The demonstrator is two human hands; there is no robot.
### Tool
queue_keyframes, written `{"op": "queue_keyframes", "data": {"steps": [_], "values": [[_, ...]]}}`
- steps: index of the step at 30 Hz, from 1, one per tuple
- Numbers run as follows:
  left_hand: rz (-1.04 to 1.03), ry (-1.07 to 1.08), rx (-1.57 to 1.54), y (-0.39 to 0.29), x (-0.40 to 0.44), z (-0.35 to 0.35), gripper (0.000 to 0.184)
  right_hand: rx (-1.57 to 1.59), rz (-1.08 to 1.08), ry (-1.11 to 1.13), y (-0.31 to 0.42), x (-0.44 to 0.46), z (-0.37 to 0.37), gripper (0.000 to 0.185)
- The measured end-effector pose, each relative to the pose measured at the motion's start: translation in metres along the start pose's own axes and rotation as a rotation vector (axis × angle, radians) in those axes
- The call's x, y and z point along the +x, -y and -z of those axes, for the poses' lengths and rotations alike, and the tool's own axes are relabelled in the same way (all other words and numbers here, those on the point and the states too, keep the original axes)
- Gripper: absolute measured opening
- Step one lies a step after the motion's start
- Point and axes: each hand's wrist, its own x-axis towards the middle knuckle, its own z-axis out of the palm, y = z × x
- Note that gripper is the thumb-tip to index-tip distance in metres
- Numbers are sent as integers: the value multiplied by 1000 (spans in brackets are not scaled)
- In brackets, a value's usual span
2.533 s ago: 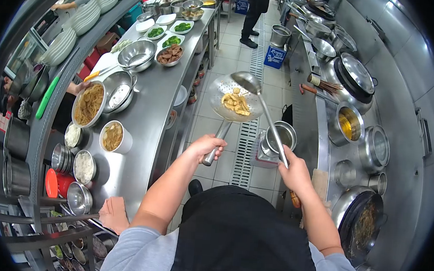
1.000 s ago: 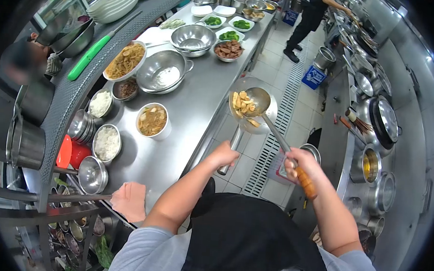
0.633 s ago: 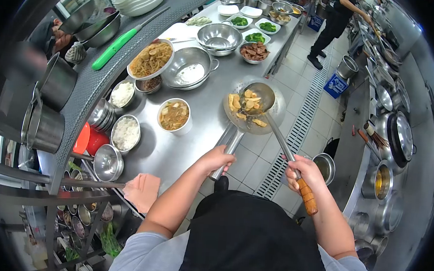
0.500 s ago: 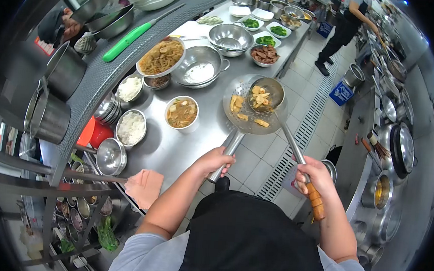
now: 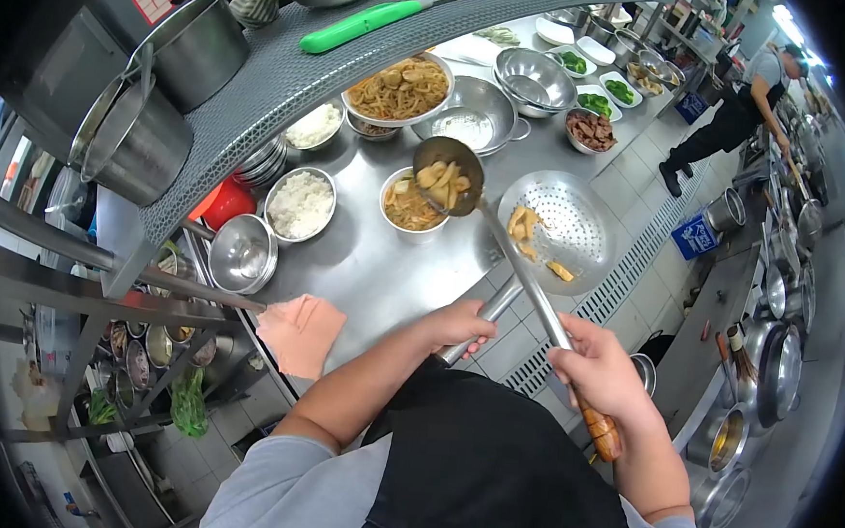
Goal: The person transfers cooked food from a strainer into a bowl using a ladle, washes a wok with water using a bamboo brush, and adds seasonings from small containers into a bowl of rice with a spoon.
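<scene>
- Skimmer (image 5: 580, 216) is the big one: wide, shallow, shiny metal with little holes all over, hanging across the edge of the steel counter (image 5: 373, 285) and partly out over the floor (image 5: 637, 316). Left hand (image 5: 465, 327) is wrapped round its handle.
- Ladle (image 5: 521, 270) next: darker bowl, long steel shaft, wooden grip at the bottom end. Right hand (image 5: 592, 366) is clamped on it just above the wood. So the hands are apart, one tool each.
- White tub (image 5: 417, 230) sits on the counter, filled with brownish noodles and pale bits. The ladle's bowl covers its right side from this angle; can't tell if they touch.
- Pale yellow pieces (image 5: 444, 183): glossy heap in the ladle, a small clump on the skimmer's left side, and one strip lower down.
- Compared with half a second ago, the view has swung round a bit, and the ladle is out of the skimmer and over by the tub. Both grips look the same.
- Room-wise: decent bare steel between the tub and the left hand. Tighter behind, with the noodle bowl (image 5: 399, 88) and colander (image 5: 465, 117) close by, and the rice bowl (image 5: 300, 205) off to the left. The aisle with the drain grate (image 5: 662, 221) is open right of the skimmer.
</scene>
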Motion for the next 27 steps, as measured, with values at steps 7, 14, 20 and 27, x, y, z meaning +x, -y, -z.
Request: {"op": "queue_keyframes", "data": {"steps": [7, 14, 20, 27], "values": [[24, -24, 6, 0, -7, 3, 22, -282, 219, -143, -33, 32, -18, 52], [5, -28, 39, -2, -11, 8, 21, -547, 201, -200, -13, 33, -28, 54], [6, -14, 22, -5, -13, 14, 21, 39, 37, -284, 5, 5, -20, 52], [-27, -74, 58, -13, -6, 20, 24, -14, -52, -462, -10, -45, 38, 41]]}}
